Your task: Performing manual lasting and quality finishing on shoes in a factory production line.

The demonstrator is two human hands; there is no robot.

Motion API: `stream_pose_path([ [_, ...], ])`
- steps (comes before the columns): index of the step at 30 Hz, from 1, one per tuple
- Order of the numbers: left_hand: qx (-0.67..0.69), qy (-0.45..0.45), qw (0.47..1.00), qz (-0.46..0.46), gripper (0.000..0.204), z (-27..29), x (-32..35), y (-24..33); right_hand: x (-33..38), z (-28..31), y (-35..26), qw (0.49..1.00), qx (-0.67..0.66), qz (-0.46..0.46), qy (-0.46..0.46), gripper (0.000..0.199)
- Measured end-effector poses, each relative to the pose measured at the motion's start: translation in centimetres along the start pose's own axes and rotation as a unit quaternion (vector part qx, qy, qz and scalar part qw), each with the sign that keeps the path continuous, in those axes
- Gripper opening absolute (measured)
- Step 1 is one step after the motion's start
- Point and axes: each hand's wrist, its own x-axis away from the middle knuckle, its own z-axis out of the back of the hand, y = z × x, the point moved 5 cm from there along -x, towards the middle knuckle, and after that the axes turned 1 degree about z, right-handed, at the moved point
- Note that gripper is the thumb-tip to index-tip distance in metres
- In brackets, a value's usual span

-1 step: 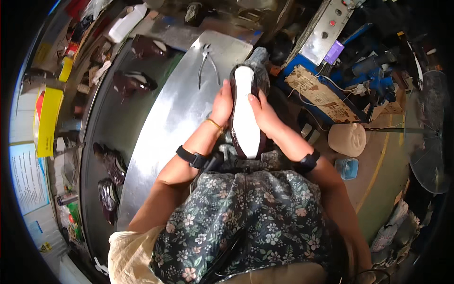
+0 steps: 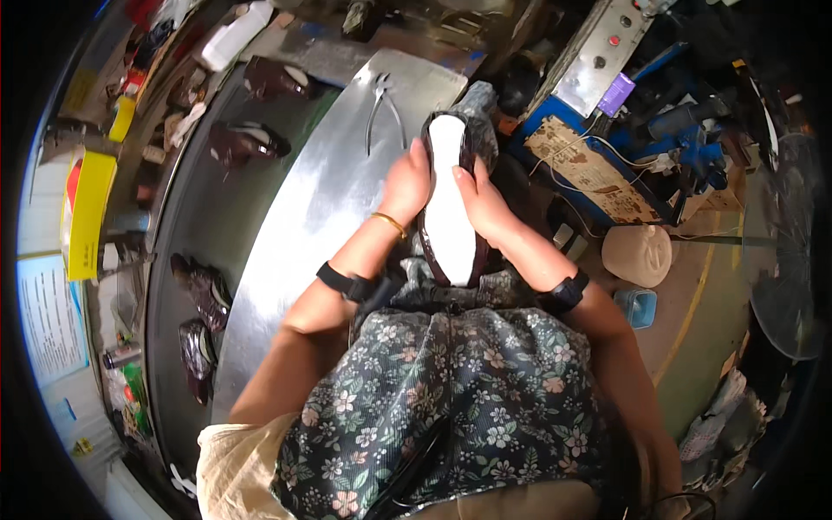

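A dark maroon shoe (image 2: pixel 450 199) with a long white face turned up stands lengthwise before me, its near end close to my floral apron. I cannot tell whether the white part is its sole or its insole. Along its left side presses my left hand (image 2: pixel 407 184), fingers closed against the edge. My right hand (image 2: pixel 485 206) grips the right side, thumb lying on the white face and the other fingers hidden beneath. A grey wrapped support (image 2: pixel 476 106) shows behind the shoe's far end. Pliers (image 2: pixel 382 113) with spread handles lie on the metal table (image 2: pixel 303 199) to the left.
Several maroon shoes, one near the far end (image 2: pixel 276 78) and another close by (image 2: pixel 199 357), sit on a dark conveyor belt (image 2: pixel 195 234) at left. A blue machine (image 2: pixel 589 169) stands at right. Beside it on the floor are a beige jug (image 2: pixel 637 256) and a blue tub (image 2: pixel 637 308).
The view has shifted very slightly. My left hand has turned a little against the shoe's side; both hands keep their hold.
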Motion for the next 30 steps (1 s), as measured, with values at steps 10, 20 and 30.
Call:
stream_pose_path([
  [10, -0.014, -0.218, 0.963, -0.16, 0.065, 2.3, 6.4, 1.1, -1.6, 3.4, 0.0, 0.959, 0.282, 0.006, -0.014, 0.061],
  [20, -0.001, -0.539, 0.828, -0.151, 0.088, -1.1, 10.5, 3.5, -16.3, -8.8, -5.0, 0.747, 0.647, 0.046, -0.145, 0.065],
  [30, -0.179, -0.316, 0.926, -0.105, 0.065, -0.1, 9.6, 3.4, -21.5, -11.6, -4.4, 0.801, 0.576, -0.02, -0.164, 0.056],
])
